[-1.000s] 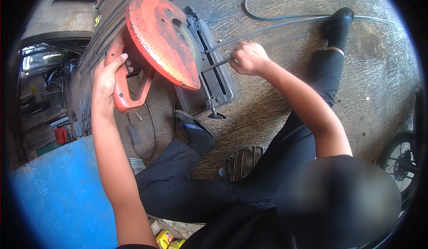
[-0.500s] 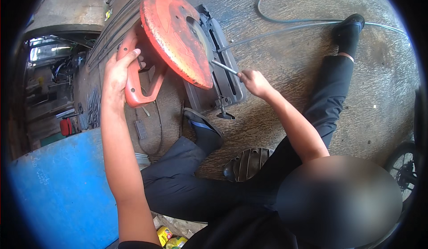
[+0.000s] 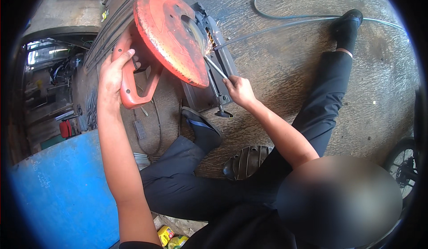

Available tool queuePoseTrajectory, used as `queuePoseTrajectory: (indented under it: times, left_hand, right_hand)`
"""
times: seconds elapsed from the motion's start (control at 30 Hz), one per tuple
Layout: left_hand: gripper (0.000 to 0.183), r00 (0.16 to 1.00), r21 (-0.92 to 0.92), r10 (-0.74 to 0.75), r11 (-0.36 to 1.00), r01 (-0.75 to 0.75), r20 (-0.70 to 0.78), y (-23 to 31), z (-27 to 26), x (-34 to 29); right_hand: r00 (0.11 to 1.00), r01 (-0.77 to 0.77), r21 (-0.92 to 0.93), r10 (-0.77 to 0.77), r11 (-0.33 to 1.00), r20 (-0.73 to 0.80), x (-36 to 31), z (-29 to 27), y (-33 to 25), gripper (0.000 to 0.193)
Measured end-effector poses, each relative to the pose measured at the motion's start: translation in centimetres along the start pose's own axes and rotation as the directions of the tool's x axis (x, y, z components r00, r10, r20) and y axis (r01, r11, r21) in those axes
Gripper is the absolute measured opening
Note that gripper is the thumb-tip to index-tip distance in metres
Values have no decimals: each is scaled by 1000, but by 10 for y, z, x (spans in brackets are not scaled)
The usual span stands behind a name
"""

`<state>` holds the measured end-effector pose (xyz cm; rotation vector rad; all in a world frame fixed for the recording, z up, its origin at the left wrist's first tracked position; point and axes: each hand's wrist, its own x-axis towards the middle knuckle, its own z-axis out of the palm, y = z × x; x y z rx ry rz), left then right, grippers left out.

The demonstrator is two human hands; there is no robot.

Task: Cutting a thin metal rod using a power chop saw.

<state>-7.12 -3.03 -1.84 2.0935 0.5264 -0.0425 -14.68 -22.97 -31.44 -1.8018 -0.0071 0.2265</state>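
Observation:
An orange-red chop saw [image 3: 171, 39] with a worn blade guard stands on the floor in front of me. My left hand [image 3: 113, 73] is wrapped round its loop handle [image 3: 129, 86], thumb on top. Between the fingers of my right hand [image 3: 240, 90] is a short metal rod [image 3: 216, 67]. The rod's far end meets the edge of the cutting disc [image 3: 194, 31], and sparks [image 3: 209, 43] fly there. Beneath the guard lies the saw's dark base [image 3: 196, 98], with a clamp screw and T-shaped knob [image 3: 224, 114] at its near side. The guard hides part of the disc.
A long thin rod [image 3: 276, 31] runs from the saw across the floor past my right foot [image 3: 347, 22]. A blue sheet [image 3: 62, 189] lies at left, a ribbed metal part [image 3: 246, 162] between my legs. At far right is a wheel [image 3: 403, 166].
Sparks now fly at the disc's edge, where none showed before. My right hand has moved left with the rod, toward the disc. The guard and handle sit slightly further left.

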Motion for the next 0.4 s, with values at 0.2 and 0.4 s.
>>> queuePoseTrajectory:
  times: [0.2, 0.4]
  left_hand:
    - [42, 1000, 16, -5, 1000, 5, -29, 0, 2, -1]
    - [45, 1000, 32, -6, 999, 7, -24, 1, 1, -1]
  right_hand:
    - [998, -3, 2, 3, 1000, -55, -14, 7, 3, 32]
    - [996, -47, 14, 48, 999, -78, -11, 1, 7, 30]
